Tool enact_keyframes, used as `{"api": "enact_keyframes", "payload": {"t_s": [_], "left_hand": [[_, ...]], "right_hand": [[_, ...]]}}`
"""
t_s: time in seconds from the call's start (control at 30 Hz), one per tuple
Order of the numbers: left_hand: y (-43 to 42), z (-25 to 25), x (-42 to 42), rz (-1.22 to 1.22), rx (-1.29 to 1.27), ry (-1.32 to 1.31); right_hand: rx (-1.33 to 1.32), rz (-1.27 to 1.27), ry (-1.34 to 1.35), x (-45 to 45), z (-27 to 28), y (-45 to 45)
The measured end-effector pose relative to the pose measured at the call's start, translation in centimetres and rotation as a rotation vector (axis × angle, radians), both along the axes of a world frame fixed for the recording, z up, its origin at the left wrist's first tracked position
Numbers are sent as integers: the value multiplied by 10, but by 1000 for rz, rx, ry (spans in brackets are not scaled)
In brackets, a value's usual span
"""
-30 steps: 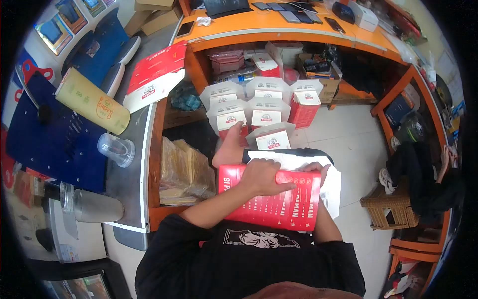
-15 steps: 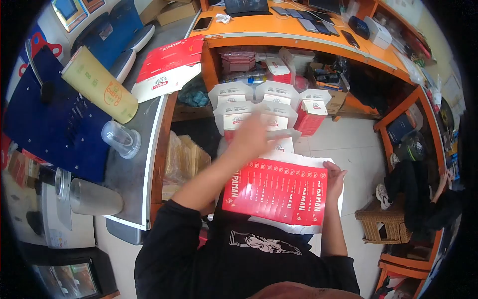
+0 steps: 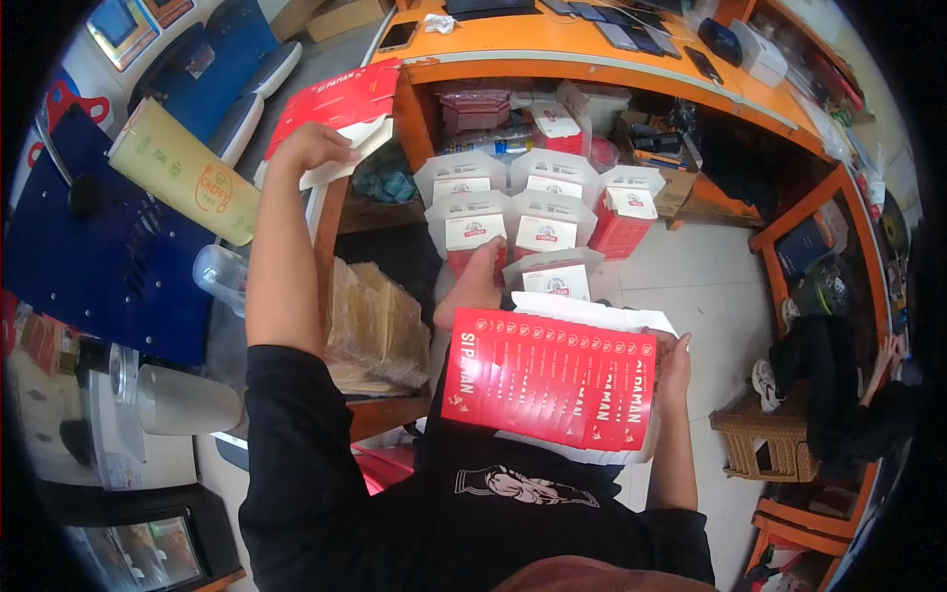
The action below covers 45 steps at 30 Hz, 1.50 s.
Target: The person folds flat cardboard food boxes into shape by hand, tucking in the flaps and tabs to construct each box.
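Observation:
My left hand (image 3: 318, 148) reaches to the side table and pinches the white edge of a flat red-and-white carton (image 3: 340, 89), one of a few lying there; that edge bends up at the fingers. On my lap rests a fanned stack of flat red cartons (image 3: 552, 380) printed "SI PAMAN". My right hand (image 3: 675, 370) grips the right edge of this stack, with some fingers hidden beneath it. White undersides of cartons (image 3: 602, 311) show along the far edge. Beyond the stack, folded red-and-white boxes (image 3: 546, 235) with raised flaps stand in rows.
A yellow cup (image 3: 187, 173) and clear plastic cups (image 3: 222, 279) stand at the left. Ahead is an orange desk (image 3: 552, 59) with phones on top. My bare foot (image 3: 473, 281) is beside the boxes. A woven stool (image 3: 764, 444) and another person's hand (image 3: 886, 355) are at right.
My left hand has swung from above the standing boxes to the flat cartons on the side table and taken hold of an edge. My right hand stays on the lap stack.

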<state>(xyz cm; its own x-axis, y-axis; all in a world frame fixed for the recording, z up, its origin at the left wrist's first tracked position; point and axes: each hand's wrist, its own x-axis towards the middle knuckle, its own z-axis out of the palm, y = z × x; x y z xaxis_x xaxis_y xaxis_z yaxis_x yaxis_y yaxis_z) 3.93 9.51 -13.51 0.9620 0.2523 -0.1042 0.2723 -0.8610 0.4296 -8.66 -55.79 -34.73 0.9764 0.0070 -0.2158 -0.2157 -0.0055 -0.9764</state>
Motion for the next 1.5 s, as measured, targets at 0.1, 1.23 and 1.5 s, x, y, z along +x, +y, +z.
{"api": "enact_keyframes", "payload": {"t_s": [0.1, 1.23, 1.5], "left_hand": [[-5, 17, 0, 99, 110, -50], [-333, -46, -40, -754, -1401, -797], [-361, 17, -88, -899, -1124, -568]], "right_hand": [[70, -6, -30, 0, 7, 3], [-277, -237, -1101, -1, 191, 74], [-118, -594, -988, 45, 198, 49]]}}
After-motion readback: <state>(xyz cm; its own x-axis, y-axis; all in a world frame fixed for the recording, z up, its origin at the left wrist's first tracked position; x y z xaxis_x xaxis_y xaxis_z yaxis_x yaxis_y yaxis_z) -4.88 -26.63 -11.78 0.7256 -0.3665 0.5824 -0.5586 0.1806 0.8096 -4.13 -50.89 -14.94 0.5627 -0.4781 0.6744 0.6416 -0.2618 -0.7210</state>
